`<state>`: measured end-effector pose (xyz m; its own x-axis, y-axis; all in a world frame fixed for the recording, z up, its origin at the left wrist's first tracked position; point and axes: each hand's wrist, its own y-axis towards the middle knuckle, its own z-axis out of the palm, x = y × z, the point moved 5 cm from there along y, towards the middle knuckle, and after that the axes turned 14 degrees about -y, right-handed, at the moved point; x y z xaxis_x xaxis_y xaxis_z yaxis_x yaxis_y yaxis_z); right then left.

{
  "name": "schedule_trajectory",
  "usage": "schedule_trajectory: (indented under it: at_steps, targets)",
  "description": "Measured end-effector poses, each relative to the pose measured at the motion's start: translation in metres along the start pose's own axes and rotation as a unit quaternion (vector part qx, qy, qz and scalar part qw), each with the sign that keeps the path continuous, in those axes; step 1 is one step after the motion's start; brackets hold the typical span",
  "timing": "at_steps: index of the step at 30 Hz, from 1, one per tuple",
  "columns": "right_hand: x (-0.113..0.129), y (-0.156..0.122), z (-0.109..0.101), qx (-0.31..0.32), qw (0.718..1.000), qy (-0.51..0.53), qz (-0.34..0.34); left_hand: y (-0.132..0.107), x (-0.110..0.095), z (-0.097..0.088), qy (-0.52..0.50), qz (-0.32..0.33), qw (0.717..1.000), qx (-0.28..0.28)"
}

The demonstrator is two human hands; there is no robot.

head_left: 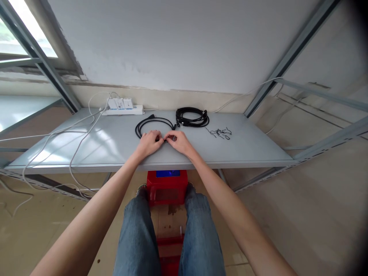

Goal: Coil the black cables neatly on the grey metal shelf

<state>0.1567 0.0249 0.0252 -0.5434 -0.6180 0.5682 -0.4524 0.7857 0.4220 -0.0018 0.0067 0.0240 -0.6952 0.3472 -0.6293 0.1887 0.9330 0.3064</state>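
A black cable (pixel 156 119) lies in a loose loop on the grey shelf, its near side covered by my fingers. My left hand (pixel 151 142) is closed on that near side, thumb and fingers pinched together. My right hand (pixel 178 142) pinches a small dark bit right against the left fingertips; whether it is cable or a thin tie cannot be seen. One plug (pixel 151 116) sits at the loop's back, and another dark end shows just behind my right hand. Behind and to the right lies a thicker coil of black cables (pixel 192 117).
Several thin black twist ties (pixel 221 133) lie scattered on the shelf (pixel 253 147) at right. A white power strip (pixel 126 110) with adapters stands at the back left, white cords trailing over the front edge. Metal posts flank both sides. Below is a red stool (pixel 166 188) between my feet.
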Motion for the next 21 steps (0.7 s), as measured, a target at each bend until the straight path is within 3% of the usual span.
schedule_trajectory:
  at_steps: [11, 21]
  targets:
    - [-0.0034, 0.001, 0.0024, 0.004, 0.999, 0.048, 0.018, 0.0027, 0.0092, 0.0007, 0.0, -0.001, 1.0, -0.002]
    - [-0.0053, -0.0002, 0.0049, -0.004, 1.0, 0.023, 0.003, 0.0028, 0.0087, -0.0005, -0.021, -0.006, 1.0, -0.01]
